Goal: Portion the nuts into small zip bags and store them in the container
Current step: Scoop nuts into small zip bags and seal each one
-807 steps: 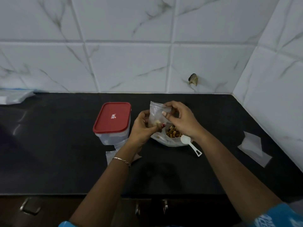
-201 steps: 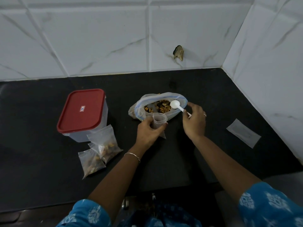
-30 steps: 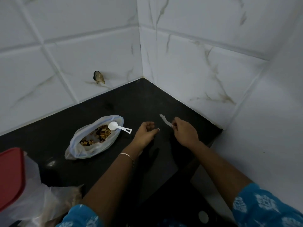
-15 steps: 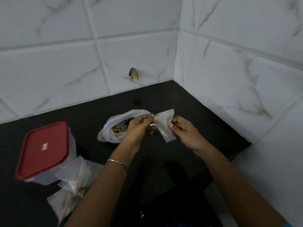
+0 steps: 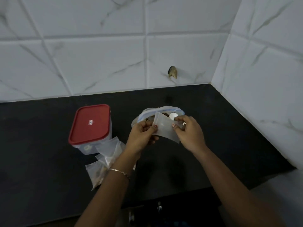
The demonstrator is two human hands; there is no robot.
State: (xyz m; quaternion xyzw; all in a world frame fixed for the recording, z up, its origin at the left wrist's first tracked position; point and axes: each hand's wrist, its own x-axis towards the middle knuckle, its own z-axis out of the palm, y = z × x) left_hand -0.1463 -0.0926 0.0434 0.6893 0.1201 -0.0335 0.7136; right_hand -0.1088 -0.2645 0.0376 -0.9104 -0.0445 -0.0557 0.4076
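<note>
1. The left hand (image 5: pixel 142 135) pinches the left edge of a small zip bag (image 5: pixel 165 129) between its thumb and curled fingers.
2. The right hand (image 5: pixel 188 134) pinches the same bag near its upper right edge. The thumb lies on the front face and the forefinger curls over the top.
3. The small zip bag hangs in the air between the two hands, tilted, with one corner pointing down to the right. It is translucent and nothing shows inside it. I cannot tell whether its mouth is parted.
4. Just behind it, a large bag (image 5: pixel 157 109) with a blue zip strip lies on the counter (image 5: pixel 229 145) with its mouth open. Nuts (image 5: pixel 165 114) show inside, and the bowl of a white scoop (image 5: pixel 173 115) rests in the opening.
5. The container (image 5: pixel 90 124) stands upright to the left of the hands, with clear walls and its red lid on.
6. Two filled bags (image 5: pixel 107 154) lie at the container's near right corner, partly hidden by the left forearm.
7. A thin bracelet (image 5: pixel 119 172) circles the left wrist.
8. The counter is black. White marbled tiles (image 5: pixel 98 63) rise behind it and meet in a corner at the right.
</note>
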